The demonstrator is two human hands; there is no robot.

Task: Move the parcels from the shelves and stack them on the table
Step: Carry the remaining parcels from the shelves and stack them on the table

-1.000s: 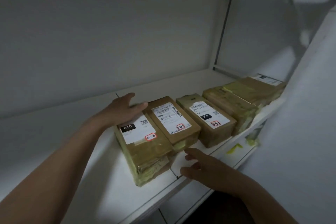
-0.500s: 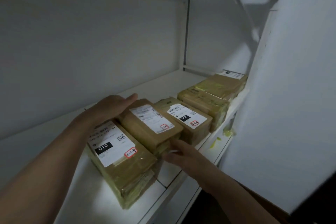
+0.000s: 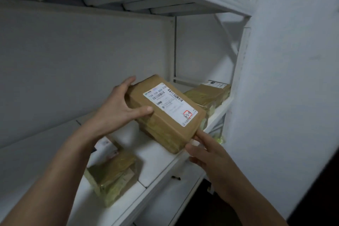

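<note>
Left hand (image 3: 119, 110) clamps the brown parcel (image 3: 170, 108) by its far end, tilted above the shelf (image 3: 157, 158), right hand (image 3: 207, 154) touches the near corner, can't tell if it's actually gripping.
</note>
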